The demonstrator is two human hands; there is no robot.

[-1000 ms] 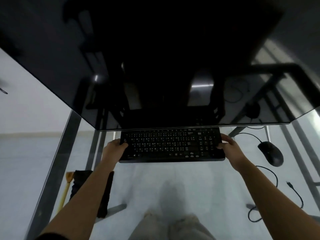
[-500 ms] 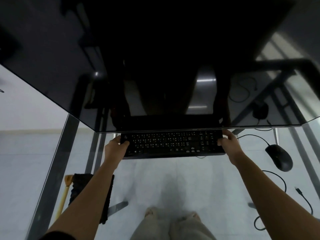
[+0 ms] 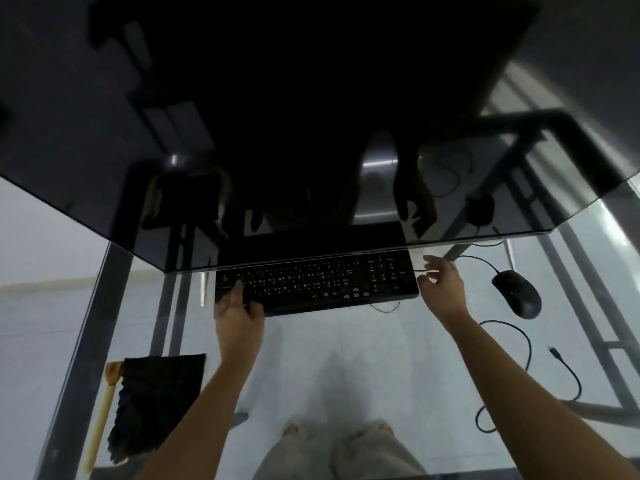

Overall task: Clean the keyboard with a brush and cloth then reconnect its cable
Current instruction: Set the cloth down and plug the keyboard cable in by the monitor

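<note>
On the glass desk point(image 3: 346, 358), just under the lower edge of a large dark monitor point(image 3: 277, 98), lies the black keyboard point(image 3: 329, 282), its far rows partly tucked beneath the screen. The left hand point(image 3: 239, 313) rests on the keyboard's near-left corner, thumb laid across the keys and the other fingers curled round the front edge (a light clasp, as far as the dim light lets one judge). The right hand point(image 3: 441, 289) hangs just beside the keyboard's right end, clear of it, fingers spread and loosely bent around nothing. A thin keyboard cable point(image 3: 382, 308) loops out from under the front edge. Near the desk's left corner a dark cloth point(image 3: 156, 403) lies beside a wooden-handled brush point(image 3: 100, 420). Right of the hand sits a black mouse point(image 3: 517, 294), and nearer the person a loose cable with a plug end point(image 3: 554, 351) curls on the glass.
</note>
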